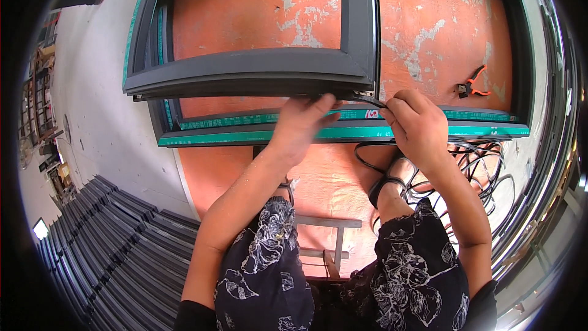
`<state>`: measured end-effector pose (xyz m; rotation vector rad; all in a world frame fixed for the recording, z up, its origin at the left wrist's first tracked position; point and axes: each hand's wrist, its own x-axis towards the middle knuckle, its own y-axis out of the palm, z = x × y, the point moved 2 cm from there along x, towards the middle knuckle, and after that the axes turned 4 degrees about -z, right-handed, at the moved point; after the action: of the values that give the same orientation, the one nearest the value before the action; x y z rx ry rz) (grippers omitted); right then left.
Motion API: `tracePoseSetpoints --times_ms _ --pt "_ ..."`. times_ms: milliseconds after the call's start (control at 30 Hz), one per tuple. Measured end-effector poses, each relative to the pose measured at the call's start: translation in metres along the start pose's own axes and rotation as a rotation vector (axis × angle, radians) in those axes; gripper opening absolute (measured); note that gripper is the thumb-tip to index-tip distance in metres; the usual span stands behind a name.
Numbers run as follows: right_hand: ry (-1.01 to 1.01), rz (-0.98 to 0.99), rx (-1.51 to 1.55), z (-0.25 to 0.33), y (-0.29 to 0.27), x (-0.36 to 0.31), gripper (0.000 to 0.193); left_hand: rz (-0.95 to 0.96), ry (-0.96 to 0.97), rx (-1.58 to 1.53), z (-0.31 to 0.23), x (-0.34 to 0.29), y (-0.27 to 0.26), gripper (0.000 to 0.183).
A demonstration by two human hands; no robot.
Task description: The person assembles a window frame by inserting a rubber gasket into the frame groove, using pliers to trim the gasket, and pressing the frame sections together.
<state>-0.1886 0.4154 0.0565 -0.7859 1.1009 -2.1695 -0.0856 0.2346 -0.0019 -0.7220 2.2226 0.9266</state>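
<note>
A dark grey window sash (263, 64) lies across a larger grey frame with green protective film (343, 132). My right hand (419, 125) is closed in a pinch on a thin black rubber sealing strip (369, 102), beside the sash's near right corner. From those fingers the strip runs left to the sash's near edge. My left hand (297, 125) is at that edge, its thumb up against the underside and its other fingers pointing right. Motion smears these fingers, so whether they grip the strip cannot be made out.
Orange-handled cutters (473, 84) lie inside the frame's right opening, on a worn orange surface (422, 55). Loops of black strip (484, 165) are heaped by my right leg. Dark profiles (122, 257) are stacked at lower left. A small stool (337, 224) stands between my legs.
</note>
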Motion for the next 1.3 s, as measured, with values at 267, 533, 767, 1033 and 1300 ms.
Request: tracePoseSetpoints --times_ms 267,533,767,1033,1300 --pt "0.042 0.016 0.034 0.001 -0.003 -0.002 0.012 0.066 0.038 0.032 0.003 -0.001 0.009 0.018" --pt "0.218 0.171 0.364 -0.014 -0.006 0.011 0.016 0.077 0.011 -0.01 -0.001 0.0 0.011 0.019" --pt "0.085 0.036 0.044 -0.018 0.003 0.005 0.017 0.081 -0.045 0.003 -0.002 0.0 0.009 0.018" --pt "-0.033 -0.042 -0.034 -0.014 0.002 0.003 0.017 0.092 0.007 0.002 0.0 0.003 0.004 0.019" --pt "-0.036 -0.005 0.015 -0.018 0.003 0.0 0.014 0.123 0.008 -0.007 -0.001 0.006 -0.01 0.023"
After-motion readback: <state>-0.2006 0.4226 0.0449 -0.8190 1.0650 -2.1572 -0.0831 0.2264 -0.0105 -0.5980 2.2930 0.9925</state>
